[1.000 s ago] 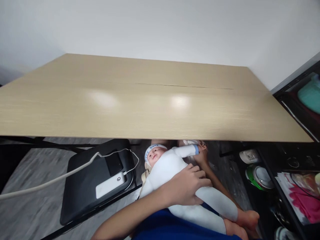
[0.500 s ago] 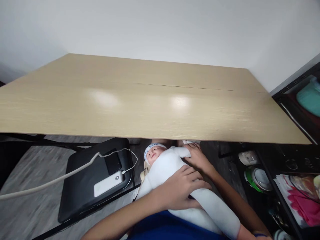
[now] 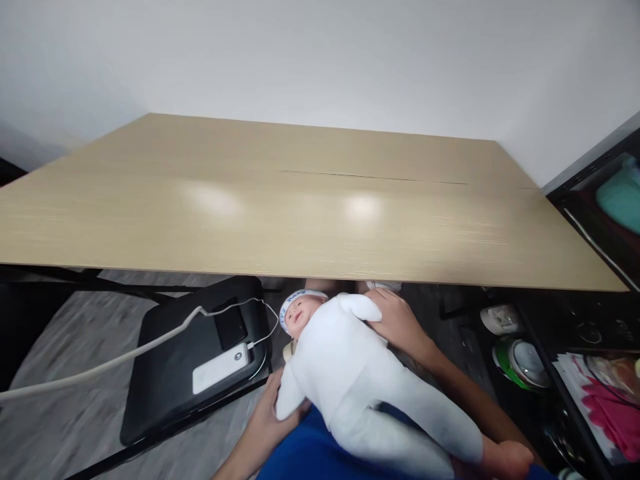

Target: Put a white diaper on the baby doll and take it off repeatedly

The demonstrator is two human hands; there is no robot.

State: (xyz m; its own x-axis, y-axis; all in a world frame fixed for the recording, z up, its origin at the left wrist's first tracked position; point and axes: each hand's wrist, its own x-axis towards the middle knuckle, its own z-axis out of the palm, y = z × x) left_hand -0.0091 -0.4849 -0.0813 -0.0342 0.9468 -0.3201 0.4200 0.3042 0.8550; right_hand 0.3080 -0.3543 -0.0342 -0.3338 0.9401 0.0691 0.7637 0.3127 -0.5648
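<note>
The doll (image 3: 345, 360) lies across the lap (image 3: 305, 450), its head near the table (image 3: 295, 233). The left hand (image 3: 276, 410), partly closed, grips its left-side arm; the right hand (image 3: 399, 323) curls round its far arm. Left, a chair (image 3: 160, 400) holds a power bank (image 3: 220, 369); right, a jar (image 3: 523, 363).

We saw a pale wooden table (image 3: 300, 227), 2 glare spots on its top, before a plain white wall (image 3: 320, 60). Under its left side, we noted a black padded seat (image 3: 165, 380) bearing a white device (image 3: 220, 368) and a dark flat slab (image 3: 231, 327); a pale cable (image 3: 125, 357) crossed the seat above the grey floor (image 3: 75, 353). At right we found papers (image 3: 575, 380), a pink item (image 3: 613, 410), a green-sided container (image 3: 523, 362) and a teal object (image 3: 620, 197).
</note>
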